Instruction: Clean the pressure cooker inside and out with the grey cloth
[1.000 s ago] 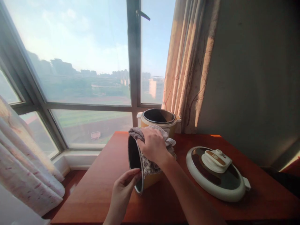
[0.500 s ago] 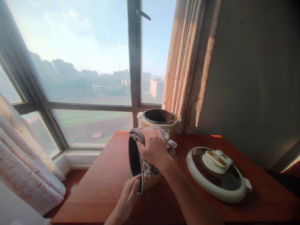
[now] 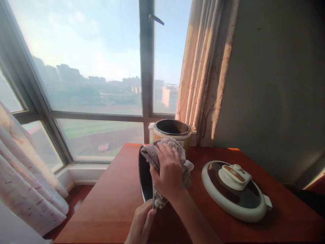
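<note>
A dark inner pot (image 3: 145, 174) is tipped on its side above the table, its opening turned to the left. My left hand (image 3: 141, 217) grips the pot's lower rim between thumb and fingers. Pressed over the pot's upper outside is a grey-brown patterned cloth (image 3: 149, 153), with my right hand (image 3: 169, 171) closed on it. The cloth drapes down along the pot's outer wall and hides most of it. Just behind stands the rice cooker body (image 3: 186, 139), open at the top with a dark interior.
A round white lid (image 3: 215, 193) with a dark glass top and a knob lies on the right of the reddish wooden table (image 3: 101, 206). Behind are a large window (image 3: 96, 117) and a beige curtain (image 3: 200, 78); a pale curtain (image 3: 27, 189) hangs at left.
My right hand has shifted slightly right and down over the pot with the cloth, its fingers now pointing more upward. My left hand has moved a little right and down, still on the rim.
</note>
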`<state>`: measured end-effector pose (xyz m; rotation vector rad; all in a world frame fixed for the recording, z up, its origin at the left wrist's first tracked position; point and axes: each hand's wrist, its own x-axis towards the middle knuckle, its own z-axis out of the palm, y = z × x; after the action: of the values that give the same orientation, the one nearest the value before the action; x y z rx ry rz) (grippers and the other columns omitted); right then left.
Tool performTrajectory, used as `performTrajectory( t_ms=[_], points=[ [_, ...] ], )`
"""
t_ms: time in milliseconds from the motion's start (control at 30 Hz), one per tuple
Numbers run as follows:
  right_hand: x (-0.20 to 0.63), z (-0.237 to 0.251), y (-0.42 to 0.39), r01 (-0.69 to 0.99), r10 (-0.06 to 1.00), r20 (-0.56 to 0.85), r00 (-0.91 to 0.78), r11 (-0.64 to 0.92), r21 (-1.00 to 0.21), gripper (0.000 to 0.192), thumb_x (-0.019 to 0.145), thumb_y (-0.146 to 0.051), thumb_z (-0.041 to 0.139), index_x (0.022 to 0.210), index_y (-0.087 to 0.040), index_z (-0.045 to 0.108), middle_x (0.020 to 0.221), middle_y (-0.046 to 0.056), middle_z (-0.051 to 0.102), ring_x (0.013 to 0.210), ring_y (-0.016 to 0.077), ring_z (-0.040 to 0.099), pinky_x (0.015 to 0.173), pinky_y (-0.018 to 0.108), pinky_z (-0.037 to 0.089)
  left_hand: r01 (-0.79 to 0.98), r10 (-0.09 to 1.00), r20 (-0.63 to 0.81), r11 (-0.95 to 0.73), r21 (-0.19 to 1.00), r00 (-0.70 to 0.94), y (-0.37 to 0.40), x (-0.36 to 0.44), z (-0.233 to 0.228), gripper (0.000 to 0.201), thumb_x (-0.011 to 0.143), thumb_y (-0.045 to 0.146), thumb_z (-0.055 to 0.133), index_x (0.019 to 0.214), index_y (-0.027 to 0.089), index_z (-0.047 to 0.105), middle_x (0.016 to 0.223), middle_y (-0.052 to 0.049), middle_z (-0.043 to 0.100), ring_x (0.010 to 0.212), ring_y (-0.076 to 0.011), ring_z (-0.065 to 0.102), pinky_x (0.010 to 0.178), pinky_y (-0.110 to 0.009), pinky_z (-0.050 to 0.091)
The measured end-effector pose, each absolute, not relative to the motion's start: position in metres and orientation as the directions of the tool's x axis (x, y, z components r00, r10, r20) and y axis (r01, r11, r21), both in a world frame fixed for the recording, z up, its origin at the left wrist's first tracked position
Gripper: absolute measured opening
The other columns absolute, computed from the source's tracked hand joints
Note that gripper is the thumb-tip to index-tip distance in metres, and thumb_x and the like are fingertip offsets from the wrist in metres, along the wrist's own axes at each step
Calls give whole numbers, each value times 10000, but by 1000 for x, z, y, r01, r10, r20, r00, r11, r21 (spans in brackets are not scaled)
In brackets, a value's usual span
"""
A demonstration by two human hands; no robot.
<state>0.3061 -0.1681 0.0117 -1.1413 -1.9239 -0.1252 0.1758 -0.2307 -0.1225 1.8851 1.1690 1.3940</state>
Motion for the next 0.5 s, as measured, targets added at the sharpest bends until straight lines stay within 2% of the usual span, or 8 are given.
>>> performTrajectory(
  t_ms=[167, 267, 367, 500],
  points=[
    [307, -42, -201, 779, 561, 814, -150, 574, -252, 616, 866, -255, 447, 1468, -140, 397, 1575, 114, 347, 1469, 323, 248, 1176, 603, 149, 258, 920, 381, -347, 902, -95, -235, 179, -129, 542, 890, 617, 505, 754, 155, 753, 716, -89, 706, 671, -210, 618, 663, -264, 524],
    [305, -87, -212, 806, 503, 853, -141, 559, -197, 646, 876, -274, 425, 1493, -104, 338, 1586, 158, 301, 1474, 361, 220, 1146, 643, 183, 166, 944, 307, -285, 944, -118, -234, 183, -119, 592, 856, 673, 513, 627, 153, 679, 620, -66, 636, 602, -183, 557, 597, -251, 493],
    [303, -128, -215, 842, 441, 886, -142, 525, -126, 692, 877, -294, 467, 1514, -89, 294, 1558, 193, 338, 1472, 382, 219, 1108, 638, 272, 80, 959, 238, -228, 970, -152, -228, 184, -99, 639, 803, 743, 520, 572, 155, 617, 555, -36, 573, 550, -158, 491, 530, -243, 449],
    [299, -155, -214, 861, 412, 897, -158, 503, -79, 684, 875, -270, 467, 1521, -113, 306, 1516, 183, 418, 1476, 377, 213, 1066, 622, 350, -28, 975, 116, -123, 992, -191, -221, 182, -68, 631, 753, 763, 565, 595, 155, 615, 597, -35, 602, 606, -177, 518, 551, -254, 460]
  ],
)
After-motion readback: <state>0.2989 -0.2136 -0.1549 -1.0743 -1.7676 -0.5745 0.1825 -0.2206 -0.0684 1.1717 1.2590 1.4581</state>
